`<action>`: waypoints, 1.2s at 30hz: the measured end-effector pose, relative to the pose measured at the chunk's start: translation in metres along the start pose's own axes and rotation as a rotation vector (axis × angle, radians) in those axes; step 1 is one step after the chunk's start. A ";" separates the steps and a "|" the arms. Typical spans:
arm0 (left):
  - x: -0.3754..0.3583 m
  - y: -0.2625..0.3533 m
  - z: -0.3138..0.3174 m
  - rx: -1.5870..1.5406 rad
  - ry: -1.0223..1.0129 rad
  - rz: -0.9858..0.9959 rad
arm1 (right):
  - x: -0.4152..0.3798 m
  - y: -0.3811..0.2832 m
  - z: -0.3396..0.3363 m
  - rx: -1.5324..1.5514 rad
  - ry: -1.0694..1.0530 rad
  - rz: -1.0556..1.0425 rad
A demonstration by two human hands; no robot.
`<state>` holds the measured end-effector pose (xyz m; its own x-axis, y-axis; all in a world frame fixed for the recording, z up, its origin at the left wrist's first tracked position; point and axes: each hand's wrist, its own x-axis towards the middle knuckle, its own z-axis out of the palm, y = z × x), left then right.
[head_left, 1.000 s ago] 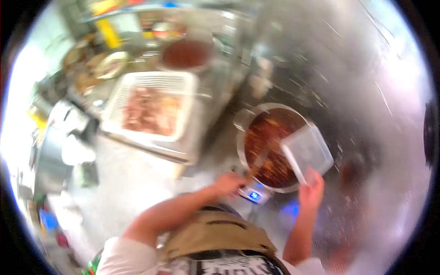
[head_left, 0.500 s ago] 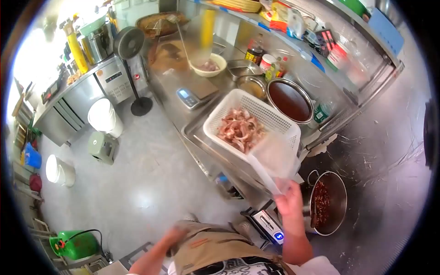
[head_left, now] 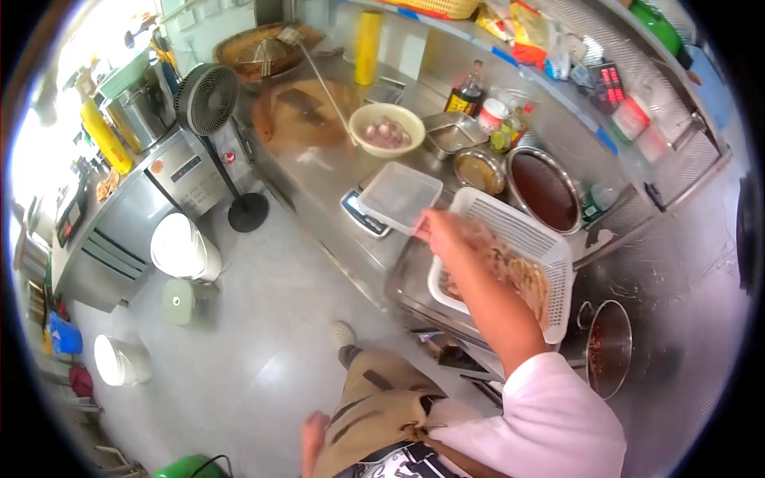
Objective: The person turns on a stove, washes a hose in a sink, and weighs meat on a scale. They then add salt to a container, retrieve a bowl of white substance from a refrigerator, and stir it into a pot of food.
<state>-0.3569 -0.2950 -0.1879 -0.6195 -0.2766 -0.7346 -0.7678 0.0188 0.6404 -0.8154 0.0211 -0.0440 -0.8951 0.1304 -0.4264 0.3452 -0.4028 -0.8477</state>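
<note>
My right hand (head_left: 433, 231) reaches across the counter and grips the near right edge of a clear plastic container (head_left: 401, 195). The container is over the digital scale (head_left: 368, 217); whether it rests on it, I cannot tell. Under my right forearm stands a white perforated basket (head_left: 562, 315) with pieces of raw meat (head_left: 518, 275) in it, set on a metal tray (head_left: 405, 279). My left hand (head_left: 316, 424) hangs low beside the apron, its fingers curled and too small to make out clearly.
Behind the scale are a bowl of pinkish pieces (head_left: 386, 131), a round cutting board (head_left: 299, 111) and a pot of dark red liquid (head_left: 543, 189). A fan (head_left: 209, 99) stands left of the counter. A pot (head_left: 610, 350) sits at the lower right.
My right hand has carried the clear container from the basket's near right corner leftward to the scale. The view has shifted, and my left hand remains low by the apron.
</note>
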 end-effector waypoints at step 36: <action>0.409 0.341 -0.323 0.248 -0.030 -0.475 | 0.069 0.037 0.202 -0.972 0.466 -0.522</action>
<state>-0.8188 -0.7122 -0.1974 -0.1960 -0.2829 -0.9389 -0.9780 0.1260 0.1662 -0.9213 -0.1675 -0.0415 -0.8713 0.4712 0.1371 0.2189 0.6233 -0.7507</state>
